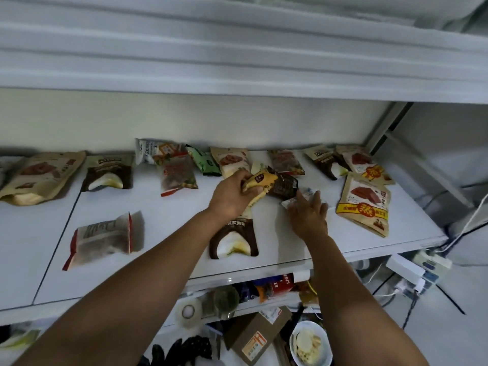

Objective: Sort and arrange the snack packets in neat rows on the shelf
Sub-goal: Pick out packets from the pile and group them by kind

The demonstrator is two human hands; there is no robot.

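Several snack packets lie scattered on a white shelf (163, 281). My left hand (232, 192) grips a small yellow packet (261, 180) near the shelf's middle, beside a dark packet (284, 184). My right hand (307, 211) rests with straight fingers on a small white packet (303, 196). Below my left wrist lies a brown-and-white pouch (233, 240). A tan pouch with a yellow label (365, 204) lies to the right. A grey packet with red edges (104, 236) sits at the front left.
Along the back wall lie more packets: a tan pouch (39, 175), a brown pouch (108, 171), a red nut packet (178, 173), a green one (203, 159). An upper shelf (237, 70) overhangs. Below are a tape roll (188, 311), a cardboard box (254, 336), a bowl (310, 344) and a power strip (422, 270).
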